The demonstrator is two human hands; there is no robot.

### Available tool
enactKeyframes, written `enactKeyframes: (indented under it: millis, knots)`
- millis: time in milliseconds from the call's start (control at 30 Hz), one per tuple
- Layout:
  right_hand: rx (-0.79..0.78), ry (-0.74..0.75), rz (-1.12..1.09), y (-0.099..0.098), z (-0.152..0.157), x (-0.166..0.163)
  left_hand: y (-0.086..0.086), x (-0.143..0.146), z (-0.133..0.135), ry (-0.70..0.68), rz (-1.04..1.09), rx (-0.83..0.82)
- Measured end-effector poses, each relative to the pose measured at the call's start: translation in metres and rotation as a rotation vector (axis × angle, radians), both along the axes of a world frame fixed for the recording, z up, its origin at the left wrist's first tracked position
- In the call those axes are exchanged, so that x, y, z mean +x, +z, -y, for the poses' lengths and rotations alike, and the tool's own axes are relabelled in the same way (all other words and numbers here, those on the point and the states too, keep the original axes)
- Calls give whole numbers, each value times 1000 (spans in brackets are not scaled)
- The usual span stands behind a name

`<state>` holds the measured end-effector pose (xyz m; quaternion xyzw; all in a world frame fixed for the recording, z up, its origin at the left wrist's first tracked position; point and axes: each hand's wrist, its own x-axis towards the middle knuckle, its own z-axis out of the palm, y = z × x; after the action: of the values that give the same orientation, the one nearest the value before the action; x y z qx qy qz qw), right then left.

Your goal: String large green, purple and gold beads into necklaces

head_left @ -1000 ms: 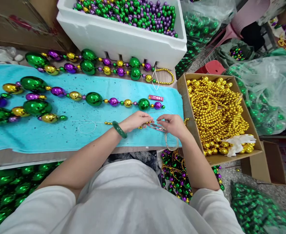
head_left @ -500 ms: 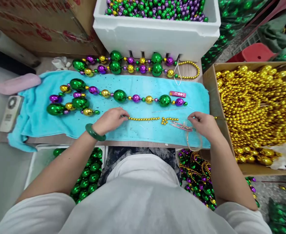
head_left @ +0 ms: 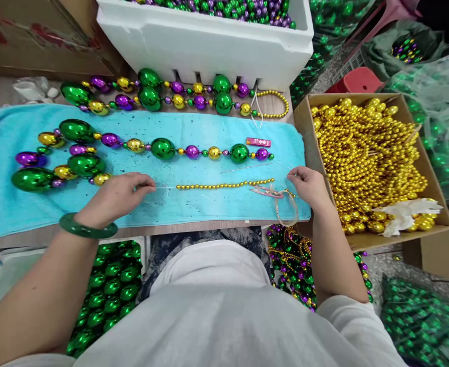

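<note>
My left hand (head_left: pixel 127 196), with a green bangle (head_left: pixel 89 226) on its wrist, pinches a thin clear thread (head_left: pixel 166 187) that runs to a strand of small gold beads (head_left: pixel 209 185) on the towel. At the towel's right end, the fingers of my right hand (head_left: pixel 304 184) are closed on a fine thread (head_left: pixel 283 164), which leads toward the end of the large green, purple and gold bead strand (head_left: pixel 163 149). Pink-handled snips (head_left: pixel 266 191) with a pale loop (head_left: pixel 286 208) lie below the gold strand. A long needle (head_left: pixel 246 167) lies between the two strands.
A blue towel (head_left: pixel 194 211) covers the table. Behind it stand a finished-looking bead necklace (head_left: pixel 150 99) and a white foam box (head_left: pixel 209 48) of small beads. A cardboard box (head_left: pixel 304 120) of gold bead strings is on the right. A small red packet (head_left: pixel 258 142) lies on the towel.
My left hand has moved left, away from the gold beads, with thread now stretched between. The gold strand lies straighter and its bunched part has opened out. The view has shifted.
</note>
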<state>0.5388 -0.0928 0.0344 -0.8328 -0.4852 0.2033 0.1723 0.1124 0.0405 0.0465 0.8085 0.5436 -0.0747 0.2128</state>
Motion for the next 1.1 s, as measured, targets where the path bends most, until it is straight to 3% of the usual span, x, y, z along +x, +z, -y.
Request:
enactKeyframes:
  millis: [267,400,567,700,833,967,1100]
  knots:
    - [-92,-2,-4,-20,-10,-1,-15,-29,-3,53,-27,9]
    - [-125,34,-16,-23,-15,-5,-21,-30,-3,19,-104,35]
    - [-134,10,-73,-32,-15,0,-16,-23,3,-44,-139,131]
    - [-131,22,-134,-43,-14,9,-17,-9,9,-68,39,306]
    - [-114,23,-136,-47,-12,14,-34,7,12,-218,236,301]
    - [-105,24,-161,-50,-10,15,-48,12,10,-269,277,303]
    - [-124,0,-163,-49,-10,14,-50,3,6,-244,262,341]
